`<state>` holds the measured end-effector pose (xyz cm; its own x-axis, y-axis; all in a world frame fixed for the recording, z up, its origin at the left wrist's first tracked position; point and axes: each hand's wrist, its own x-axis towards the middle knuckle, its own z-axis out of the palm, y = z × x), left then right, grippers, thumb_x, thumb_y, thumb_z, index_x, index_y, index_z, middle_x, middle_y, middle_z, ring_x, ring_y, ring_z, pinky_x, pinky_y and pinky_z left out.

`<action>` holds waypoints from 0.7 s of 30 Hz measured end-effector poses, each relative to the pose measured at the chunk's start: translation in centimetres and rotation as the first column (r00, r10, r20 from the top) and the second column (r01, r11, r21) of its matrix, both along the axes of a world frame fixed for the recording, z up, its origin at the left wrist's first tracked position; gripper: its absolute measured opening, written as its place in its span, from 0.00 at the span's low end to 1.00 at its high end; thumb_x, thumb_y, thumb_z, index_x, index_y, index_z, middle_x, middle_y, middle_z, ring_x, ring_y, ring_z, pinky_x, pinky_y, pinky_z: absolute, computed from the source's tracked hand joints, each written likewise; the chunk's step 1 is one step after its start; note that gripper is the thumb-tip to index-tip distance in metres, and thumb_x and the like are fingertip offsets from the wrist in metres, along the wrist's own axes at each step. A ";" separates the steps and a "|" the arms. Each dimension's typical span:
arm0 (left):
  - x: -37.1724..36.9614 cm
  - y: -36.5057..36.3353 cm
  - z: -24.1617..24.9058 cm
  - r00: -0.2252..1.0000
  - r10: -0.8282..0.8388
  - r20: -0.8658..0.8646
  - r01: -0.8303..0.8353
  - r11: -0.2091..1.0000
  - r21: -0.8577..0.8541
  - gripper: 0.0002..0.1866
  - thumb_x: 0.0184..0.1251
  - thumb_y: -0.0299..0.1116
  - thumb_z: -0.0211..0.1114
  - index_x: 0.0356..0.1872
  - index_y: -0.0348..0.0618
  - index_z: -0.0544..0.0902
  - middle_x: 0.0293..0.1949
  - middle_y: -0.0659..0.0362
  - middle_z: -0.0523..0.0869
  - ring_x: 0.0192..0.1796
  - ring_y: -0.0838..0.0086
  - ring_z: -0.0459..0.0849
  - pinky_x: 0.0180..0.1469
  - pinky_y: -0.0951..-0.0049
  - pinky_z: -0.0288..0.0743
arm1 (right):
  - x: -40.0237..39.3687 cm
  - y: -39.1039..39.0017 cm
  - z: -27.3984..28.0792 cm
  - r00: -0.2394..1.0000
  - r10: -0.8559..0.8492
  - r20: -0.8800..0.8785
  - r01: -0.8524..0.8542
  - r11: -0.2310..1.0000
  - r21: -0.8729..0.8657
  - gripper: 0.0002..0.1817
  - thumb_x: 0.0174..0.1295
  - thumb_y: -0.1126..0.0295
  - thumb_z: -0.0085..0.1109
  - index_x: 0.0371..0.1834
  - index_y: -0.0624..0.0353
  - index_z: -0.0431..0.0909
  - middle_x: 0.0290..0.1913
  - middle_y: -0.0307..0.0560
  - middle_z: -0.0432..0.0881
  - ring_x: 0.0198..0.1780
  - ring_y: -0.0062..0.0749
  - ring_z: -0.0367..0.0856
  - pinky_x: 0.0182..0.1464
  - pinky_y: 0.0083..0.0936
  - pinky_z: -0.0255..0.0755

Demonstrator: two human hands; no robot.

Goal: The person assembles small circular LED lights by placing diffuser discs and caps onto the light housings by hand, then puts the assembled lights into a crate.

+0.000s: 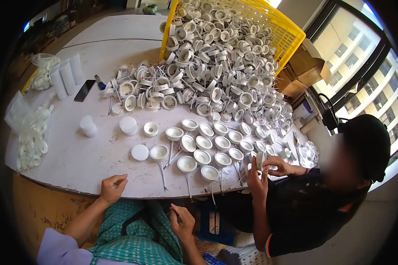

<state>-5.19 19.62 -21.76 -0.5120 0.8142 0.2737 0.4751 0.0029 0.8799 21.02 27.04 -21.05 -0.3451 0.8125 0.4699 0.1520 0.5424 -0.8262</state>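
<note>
White round cups (187, 164); half-curled fingers (117, 178)

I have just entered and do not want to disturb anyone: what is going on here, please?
The wearer's left hand is near the table edge and the right hand near the lap; both appear empty. At right, a co-worker holds a round white part in both hands. Cup-shaped white parts stand on the table, before a large pile of similar parts spilling from a yellow crate.

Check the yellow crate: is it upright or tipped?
Tipped: the yellow crate has its mouth toward the camera, white fittings spread from it onto the table.
</note>
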 end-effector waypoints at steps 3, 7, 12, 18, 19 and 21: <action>0.8 0.3 0.2 1.000 0.020 -0.023 -0.020 1.000 -0.014 0.10 0.58 0.22 0.63 0.41 0.33 0.83 0.33 0.52 0.87 0.34 0.75 0.85 0.38 0.77 0.78 | 1.2 0.0 0.1 0.999 -0.033 0.000 0.033 0.999 -0.008 0.15 0.50 0.86 0.60 0.42 0.64 0.81 0.34 0.51 0.83 0.34 0.35 0.84 0.38 0.23 0.77; 3.0 1.2 3.0 0.991 -0.128 0.037 0.128 0.992 -0.002 0.10 0.58 0.21 0.62 0.41 0.32 0.83 0.33 0.51 0.87 0.35 0.74 0.86 0.39 0.77 0.79 | 2.8 -0.3 -0.4 0.996 -0.084 0.001 0.084 0.996 -0.014 0.13 0.52 0.87 0.59 0.41 0.66 0.81 0.33 0.52 0.83 0.33 0.32 0.84 0.37 0.20 0.75; 7.0 4.2 6.0 0.904 -0.411 0.116 0.411 0.911 0.025 0.13 0.57 0.21 0.63 0.44 0.34 0.82 0.36 0.51 0.87 0.39 0.73 0.86 0.43 0.76 0.80 | 4.1 -0.7 -0.5 0.995 -0.096 0.027 0.097 0.995 -0.010 0.12 0.52 0.87 0.59 0.40 0.66 0.81 0.31 0.52 0.83 0.33 0.34 0.84 0.36 0.21 0.75; 11.3 9.6 9.2 0.758 -0.621 0.200 0.630 0.776 0.026 0.23 0.55 0.25 0.66 0.55 0.36 0.76 0.44 0.47 0.85 0.45 0.69 0.85 0.46 0.72 0.80 | 5.8 -1.5 -1.1 0.992 -0.105 0.075 0.107 0.994 -0.019 0.15 0.48 0.87 0.59 0.40 0.64 0.82 0.33 0.51 0.83 0.33 0.37 0.84 0.36 0.24 0.76; 12.0 10.9 9.7 0.738 -0.651 0.177 0.654 0.755 0.052 0.27 0.55 0.26 0.66 0.58 0.37 0.72 0.48 0.46 0.83 0.47 0.67 0.85 0.47 0.71 0.80 | 5.9 -1.6 -1.1 0.989 -0.122 0.085 0.124 0.992 -0.022 0.15 0.48 0.88 0.59 0.40 0.64 0.82 0.33 0.52 0.83 0.33 0.37 0.84 0.35 0.25 0.76; 13.2 13.6 10.8 0.701 -0.684 0.199 0.695 0.719 0.023 0.34 0.54 0.27 0.68 0.64 0.38 0.66 0.53 0.45 0.79 0.52 0.65 0.82 0.50 0.68 0.78 | 6.3 -1.7 -0.8 0.987 -0.126 0.104 0.130 0.991 -0.033 0.14 0.50 0.88 0.59 0.40 0.65 0.82 0.32 0.53 0.83 0.32 0.36 0.84 0.34 0.23 0.75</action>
<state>7.97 33.22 -10.99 0.1630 0.9691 0.1852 0.1955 -0.2157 0.9567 27.34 25.34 -21.88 -0.2807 0.8705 0.4043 0.3020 0.4800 -0.8236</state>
